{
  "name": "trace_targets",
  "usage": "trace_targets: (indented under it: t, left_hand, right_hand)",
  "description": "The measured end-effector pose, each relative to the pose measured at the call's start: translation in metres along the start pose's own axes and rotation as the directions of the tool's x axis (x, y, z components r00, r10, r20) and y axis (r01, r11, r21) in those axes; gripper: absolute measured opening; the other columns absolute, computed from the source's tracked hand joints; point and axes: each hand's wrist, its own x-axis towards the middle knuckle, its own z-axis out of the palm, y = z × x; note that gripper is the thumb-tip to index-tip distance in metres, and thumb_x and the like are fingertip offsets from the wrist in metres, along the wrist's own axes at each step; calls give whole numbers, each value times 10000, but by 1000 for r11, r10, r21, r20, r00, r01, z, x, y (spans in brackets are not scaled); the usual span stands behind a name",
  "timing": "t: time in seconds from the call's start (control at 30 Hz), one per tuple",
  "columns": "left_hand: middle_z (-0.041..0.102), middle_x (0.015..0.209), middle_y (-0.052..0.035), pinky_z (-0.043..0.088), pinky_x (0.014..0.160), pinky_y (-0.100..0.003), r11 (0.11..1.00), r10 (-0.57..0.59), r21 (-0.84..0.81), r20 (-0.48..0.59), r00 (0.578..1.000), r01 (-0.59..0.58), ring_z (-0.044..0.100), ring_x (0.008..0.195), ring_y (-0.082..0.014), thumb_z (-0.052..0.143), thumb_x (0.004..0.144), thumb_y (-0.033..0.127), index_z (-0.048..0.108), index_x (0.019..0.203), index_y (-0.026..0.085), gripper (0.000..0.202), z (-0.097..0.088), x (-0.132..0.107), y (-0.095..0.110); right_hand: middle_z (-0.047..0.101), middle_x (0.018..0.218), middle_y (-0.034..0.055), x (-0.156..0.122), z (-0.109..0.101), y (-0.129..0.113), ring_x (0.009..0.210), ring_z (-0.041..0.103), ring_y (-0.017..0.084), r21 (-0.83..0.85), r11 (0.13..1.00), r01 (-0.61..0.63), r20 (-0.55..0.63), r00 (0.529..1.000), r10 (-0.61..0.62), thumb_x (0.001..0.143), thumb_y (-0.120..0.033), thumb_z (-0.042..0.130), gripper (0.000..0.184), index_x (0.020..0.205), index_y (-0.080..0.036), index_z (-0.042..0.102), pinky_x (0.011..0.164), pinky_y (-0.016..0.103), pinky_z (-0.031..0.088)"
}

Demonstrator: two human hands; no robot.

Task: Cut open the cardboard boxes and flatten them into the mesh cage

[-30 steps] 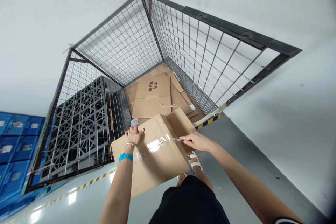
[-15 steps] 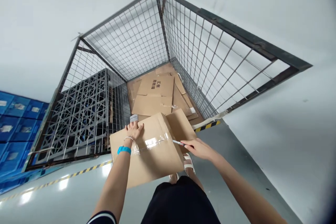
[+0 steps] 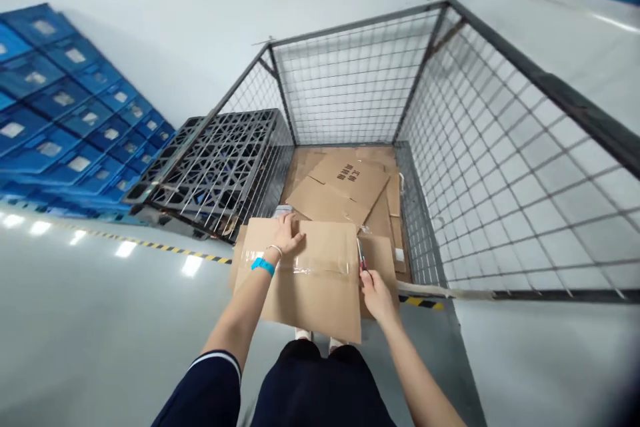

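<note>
A cardboard box with a strip of clear tape across its top is propped in front of me at the open side of a wire cage. My left hand, with a blue wristband, rests flat on the box's far edge, fingers spread. My right hand is closed round a small red-handled cutter, whose tip sits at the right end of the tape seam.
Flattened cardboard sheets cover the cage floor. A black plastic pallet leans against the cage's left side. Stacked blue crates stand at the far left. Yellow-black floor tape marks the grey floor. White walls stand behind.
The view has swung so the cage sits ahead and the crates show at left. The box now lies squarer to me. My right hand moved the cutter to the box's right edge.
</note>
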Motion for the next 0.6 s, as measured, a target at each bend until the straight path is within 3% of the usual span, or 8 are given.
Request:
trace_targets:
  t: [0.07,0.1,0.17,0.2,0.23,0.37,0.43,0.6]
  left_hand:
    - [357,1420,-170,237,1130,-405,979,-204,-27,-156,967,202,306,1334,-279,565,789,417,344,1373,104,700,-7,-47,-25]
    - [375,1408,-181,245,1124,-429,931,-362,-44,-208,909,361,324,1324,-294,561,790,398,354,1368,101,682,-8,-75,-38]
    - [449,1333,-203,290,1082,-490,724,-688,-142,-220,692,675,392,1267,-334,557,790,392,418,1322,97,624,-5,-133,-62]
    - [489,1291,-202,323,1053,-507,623,-782,-221,-180,597,750,432,1231,-340,535,808,414,463,1285,104,574,-1,-159,-71]
    - [532,1243,-186,362,1027,-489,577,-814,-289,-128,566,764,475,1189,-323,507,832,426,507,1243,115,516,4,-179,-78]
    - [602,1102,-119,427,986,-374,618,-768,-479,-199,609,623,543,1076,-232,448,874,369,591,1136,148,371,18,-208,-85]
    - [594,1036,-117,439,966,-374,619,-769,-524,-257,585,585,550,1023,-230,463,862,337,611,1094,146,336,19,-199,-82]
    - [573,970,-111,447,900,-375,575,-803,-545,-233,548,610,548,959,-237,533,825,309,618,985,152,240,9,-174,-81]
  right_hand:
    - [666,1039,157,4,11,-14,947,632,306,-196,980,-24,-38,999,17,878,-635,218,553,1038,-214,539,768,426,497]
    - [666,1035,164,6,14,-18,941,630,316,-253,967,-38,-49,998,26,881,-625,201,567,1062,-209,541,763,429,490]
    - [665,1044,175,10,15,-19,940,626,329,-321,945,-62,-55,997,46,881,-616,188,594,1114,-196,538,755,429,481]
    - [663,1052,181,13,15,-19,948,622,336,-349,934,-74,-56,997,57,878,-614,190,603,1131,-189,536,759,432,478]
    - [660,1062,190,15,16,-18,962,617,343,-375,923,-87,-62,996,69,874,-609,192,609,1141,-180,534,767,437,475]
    - [638,1118,212,27,19,-21,1036,590,354,-453,882,-126,-106,991,87,851,-590,220,601,1131,-161,536,836,446,467]
    - [639,1111,207,31,20,-28,1038,587,357,-482,863,-150,-123,987,103,841,-604,234,593,1103,-168,540,853,448,467]
    - [675,993,166,40,18,-32,934,624,347,-540,815,-211,-185,974,130,818,-627,281,518,979,-221,560,786,451,499]
